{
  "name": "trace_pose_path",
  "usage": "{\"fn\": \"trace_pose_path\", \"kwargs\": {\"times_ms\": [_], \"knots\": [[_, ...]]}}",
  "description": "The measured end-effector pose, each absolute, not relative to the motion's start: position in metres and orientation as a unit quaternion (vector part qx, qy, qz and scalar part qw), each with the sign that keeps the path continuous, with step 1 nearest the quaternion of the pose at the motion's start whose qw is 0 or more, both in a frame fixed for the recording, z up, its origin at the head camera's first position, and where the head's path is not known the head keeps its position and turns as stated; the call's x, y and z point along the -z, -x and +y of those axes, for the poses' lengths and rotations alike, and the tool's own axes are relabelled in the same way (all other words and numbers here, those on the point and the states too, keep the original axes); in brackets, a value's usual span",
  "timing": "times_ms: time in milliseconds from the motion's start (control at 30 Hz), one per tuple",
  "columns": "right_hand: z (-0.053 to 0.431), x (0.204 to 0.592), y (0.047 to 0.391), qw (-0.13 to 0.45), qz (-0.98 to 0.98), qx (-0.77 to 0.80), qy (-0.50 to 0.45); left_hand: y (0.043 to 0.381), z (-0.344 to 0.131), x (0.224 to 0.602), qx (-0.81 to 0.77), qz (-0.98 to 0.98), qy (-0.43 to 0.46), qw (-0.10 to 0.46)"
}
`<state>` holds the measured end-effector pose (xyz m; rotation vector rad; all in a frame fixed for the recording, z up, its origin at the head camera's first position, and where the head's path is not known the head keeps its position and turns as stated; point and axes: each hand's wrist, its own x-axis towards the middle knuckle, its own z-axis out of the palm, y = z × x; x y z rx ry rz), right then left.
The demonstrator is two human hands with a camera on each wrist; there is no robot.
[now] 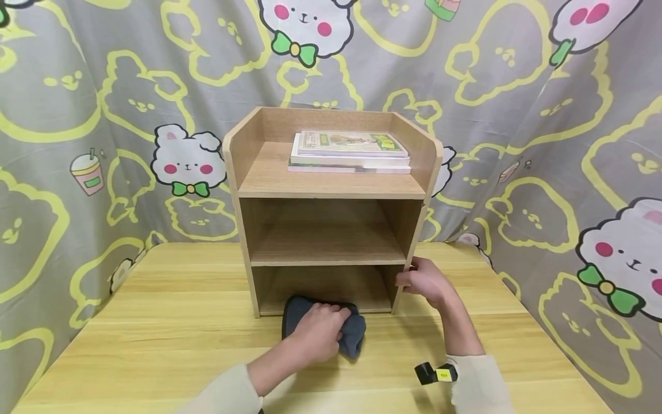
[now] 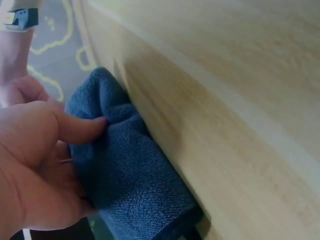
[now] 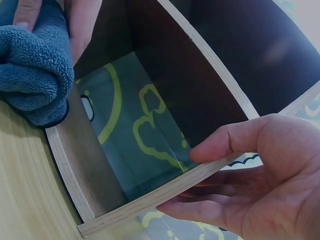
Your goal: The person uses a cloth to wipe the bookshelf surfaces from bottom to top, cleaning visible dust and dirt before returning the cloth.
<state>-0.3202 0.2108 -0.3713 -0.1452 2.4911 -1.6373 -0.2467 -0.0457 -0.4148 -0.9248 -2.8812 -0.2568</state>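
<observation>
A dark blue cloth [image 1: 301,312] lies bunched under my left hand [image 1: 322,330], at the front of the lowest compartment of a small wooden shelf [image 1: 331,192]. In the left wrist view my thumb presses into the folded cloth [image 2: 135,175] and the fingers curl behind it. My right hand [image 1: 426,282] grips the lower right side panel of the shelf. The right wrist view shows that thumb inside the panel edge [image 3: 165,192] and the fingers outside. Beside it, part of the cloth [image 3: 35,70] touches the bottom board's front edge.
Several books [image 1: 351,152] lie stacked on the shelf's top board. The shelf stands on a light wooden table [image 1: 170,322]. A grey patterned curtain [image 1: 139,98] surrounds the back and sides. On the right wrist sits a small black camera [image 1: 428,373].
</observation>
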Motion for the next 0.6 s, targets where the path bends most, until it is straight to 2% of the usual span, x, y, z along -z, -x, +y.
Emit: {"fn": "trace_pose_path", "kwargs": {"times_ms": [433,600], "knots": [[0.21,0.371,0.317,0.082,0.827,0.554,0.052,0.243,-0.047,0.41,0.099,-0.955,0.279,-0.022],[0.212,0.369,0.317,0.079,0.829,0.551,0.053,0.245,-0.047,0.404,0.115,-0.95,0.282,-0.072]]}}
